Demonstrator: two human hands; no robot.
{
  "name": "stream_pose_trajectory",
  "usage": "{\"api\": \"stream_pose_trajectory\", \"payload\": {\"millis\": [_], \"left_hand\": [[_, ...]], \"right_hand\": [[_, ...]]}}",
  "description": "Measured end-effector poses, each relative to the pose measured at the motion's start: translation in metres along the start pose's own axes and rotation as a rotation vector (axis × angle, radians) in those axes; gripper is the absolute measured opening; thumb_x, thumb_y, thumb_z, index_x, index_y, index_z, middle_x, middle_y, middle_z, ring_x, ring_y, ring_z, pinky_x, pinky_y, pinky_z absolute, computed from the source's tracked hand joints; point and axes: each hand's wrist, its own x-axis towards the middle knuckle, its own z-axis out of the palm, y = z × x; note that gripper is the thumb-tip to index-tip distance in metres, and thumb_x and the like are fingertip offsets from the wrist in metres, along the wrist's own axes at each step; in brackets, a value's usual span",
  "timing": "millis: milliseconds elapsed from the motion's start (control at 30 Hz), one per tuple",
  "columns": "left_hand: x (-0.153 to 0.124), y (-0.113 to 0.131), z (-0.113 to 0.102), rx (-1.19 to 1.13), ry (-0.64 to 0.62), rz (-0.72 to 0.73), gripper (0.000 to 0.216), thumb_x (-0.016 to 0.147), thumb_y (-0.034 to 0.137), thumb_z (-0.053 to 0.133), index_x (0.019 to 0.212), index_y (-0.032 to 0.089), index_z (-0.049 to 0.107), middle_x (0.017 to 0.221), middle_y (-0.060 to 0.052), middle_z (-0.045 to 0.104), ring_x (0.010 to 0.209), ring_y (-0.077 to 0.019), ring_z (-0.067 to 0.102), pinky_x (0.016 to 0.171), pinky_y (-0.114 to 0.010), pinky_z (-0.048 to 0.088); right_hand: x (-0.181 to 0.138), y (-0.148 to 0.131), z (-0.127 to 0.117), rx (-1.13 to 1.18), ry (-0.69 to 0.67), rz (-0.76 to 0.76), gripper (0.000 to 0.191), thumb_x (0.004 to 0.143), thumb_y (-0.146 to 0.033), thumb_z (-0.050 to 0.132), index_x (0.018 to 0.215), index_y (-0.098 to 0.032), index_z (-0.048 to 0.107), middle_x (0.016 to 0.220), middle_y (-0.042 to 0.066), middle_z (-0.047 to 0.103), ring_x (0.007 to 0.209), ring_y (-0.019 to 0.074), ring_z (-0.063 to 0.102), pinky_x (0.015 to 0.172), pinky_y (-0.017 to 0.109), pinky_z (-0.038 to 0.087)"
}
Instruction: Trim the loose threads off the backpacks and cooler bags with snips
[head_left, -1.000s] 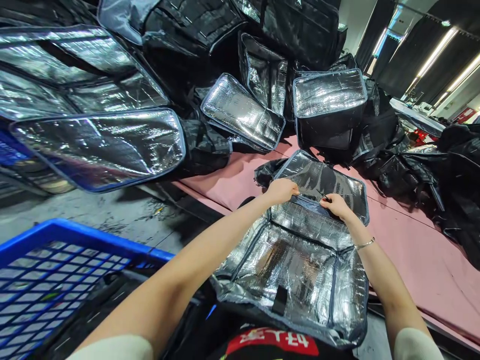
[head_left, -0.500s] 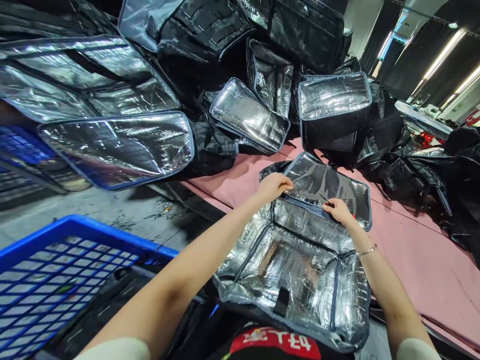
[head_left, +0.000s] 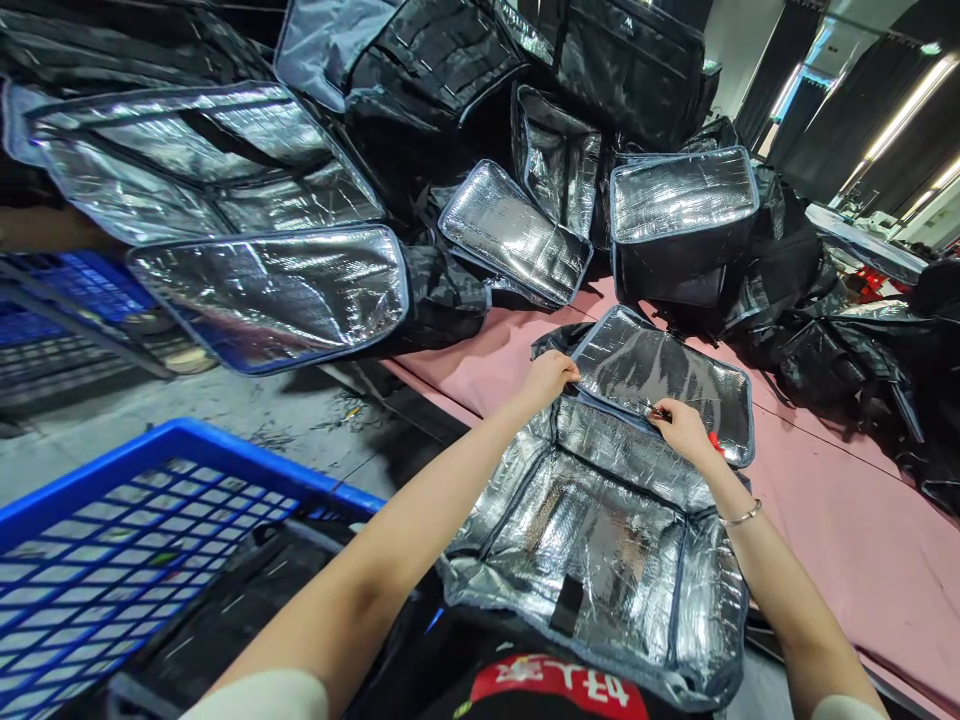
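An insulated bag (head_left: 600, 520) with silver foil lining stands open in front of me. Its foil-faced lid (head_left: 667, 375) is folded back onto the pink surface. At the lid's left corner, beside the hinge seam, my left hand (head_left: 551, 380) has its fingertips pinched together; whatever is between them is too small to make out. My right hand (head_left: 684, 428) is closed around what looks like a pair of thread snips (head_left: 660, 413), dark at the tip, with a red part showing by the palm. The tip is at the seam between lid and bag, mostly covered by my fingers.
A pink-covered table (head_left: 817, 520) carries the bag. Behind are heaped several black foil-lined bags, among them an open one (head_left: 682, 195) and a large lid (head_left: 277, 295) jutting out left. At lower left stands a blue plastic crate (head_left: 180, 440) with black bags inside.
The view has shifted slightly, moving the scene rightward. My right hand's snips tip has come down from above the lid to the hinge seam. My left hand stays pinched near the lid corner.
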Motion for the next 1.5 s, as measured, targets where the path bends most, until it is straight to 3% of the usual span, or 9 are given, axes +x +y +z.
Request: {"api": "stream_pose_trajectory", "payload": {"millis": [133,267,600,767,933,1500], "left_hand": [[0.001,0.001,0.003,0.003,0.009,-0.024,0.013,0.074,0.018,0.050,0.066,0.016,0.061,0.080,-0.006,0.057,0.081,-0.0190,0.054,0.075,-0.030,0.044],[-0.003,-0.002,0.004,0.000,0.023,-0.039,0.012,0.074,0.019,0.051,0.065,0.016,0.059,0.079,-0.005,0.057,0.082,-0.0192,0.054,0.078,-0.031,0.044],[-0.015,0.002,-0.001,-0.070,0.081,-0.087,0.011,0.077,0.023,0.048,0.072,0.018,0.057,0.083,-0.006,0.059,0.088,-0.0204,0.054,0.081,-0.033,0.042],[-0.019,-0.001,0.001,-0.152,0.114,-0.236,0.014,0.081,0.024,0.042,0.084,0.019,0.054,0.071,-0.001,0.062,0.072,-0.0169,0.059,0.072,-0.030,0.045],[-0.022,-0.009,0.008,-0.218,0.075,-0.380,0.022,0.079,0.037,0.045,0.071,0.018,0.053,0.062,-0.002,0.063,0.064,-0.0181,0.061,0.062,-0.029,0.045],[-0.023,-0.010,0.002,-0.281,0.053,-0.459,0.019,0.071,0.037,0.046,0.065,0.020,0.052,0.058,0.000,0.061,0.064,-0.0199,0.060,0.066,-0.030,0.043]], "right_hand": [[0.010,-0.026,0.009,-0.035,-0.003,-0.086,0.015,0.075,-0.024,0.056,0.088,-0.024,0.064,0.095,0.003,0.063,0.086,0.0179,0.054,0.069,0.026,0.035],[0.027,-0.044,0.026,-0.034,-0.005,-0.074,0.015,0.077,-0.022,0.053,0.086,-0.023,0.066,0.093,0.005,0.065,0.085,0.0190,0.056,0.067,0.027,0.036],[0.042,-0.031,0.035,0.097,-0.082,-0.016,0.012,0.073,-0.027,0.057,0.068,-0.018,0.062,0.069,0.001,0.065,0.061,0.0120,0.055,0.056,0.021,0.035],[0.033,-0.033,0.042,0.113,-0.050,-0.035,0.013,0.077,-0.026,0.053,0.072,-0.019,0.062,0.075,0.001,0.066,0.067,0.0132,0.057,0.059,0.022,0.037],[0.012,-0.038,0.046,0.068,0.029,-0.051,0.022,0.077,-0.014,0.046,0.086,-0.023,0.065,0.093,0.004,0.066,0.085,0.0178,0.058,0.067,0.025,0.039],[0.004,-0.042,0.049,0.050,0.041,-0.091,0.034,0.074,-0.008,0.046,0.094,-0.026,0.066,0.101,0.002,0.065,0.094,0.0190,0.058,0.076,0.027,0.041]]}}
